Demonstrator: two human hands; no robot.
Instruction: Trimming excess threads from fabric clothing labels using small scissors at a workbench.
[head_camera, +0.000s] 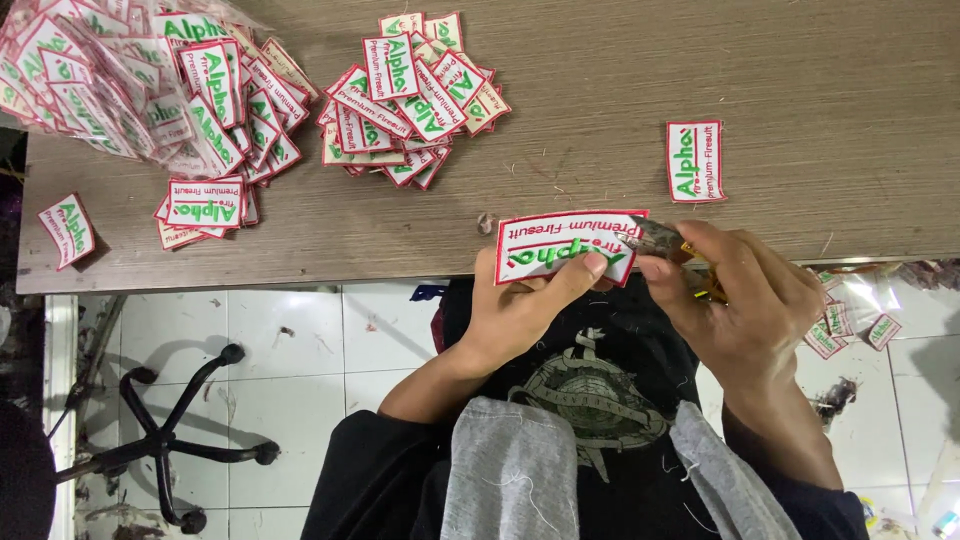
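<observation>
Even, bright light (slightly soft focus)

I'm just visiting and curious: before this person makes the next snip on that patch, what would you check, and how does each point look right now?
1. Patch held firm: the left hand pinches the white, red-edged patch with the thumb on top. Ok.
2. Tool in grip: the right hand holds a small cutting tool, its tip at the patch's right end. Ok.
3. Blades open or closed: cannot tell.
4. Left fingers away from the tip: they sit toward the middle of the patch. Ok.
5. Support: the patch hangs over the table edge, held in the air. Ok, judged loosely.
6. Single patch lies apart from the heap. Ok.
</observation>
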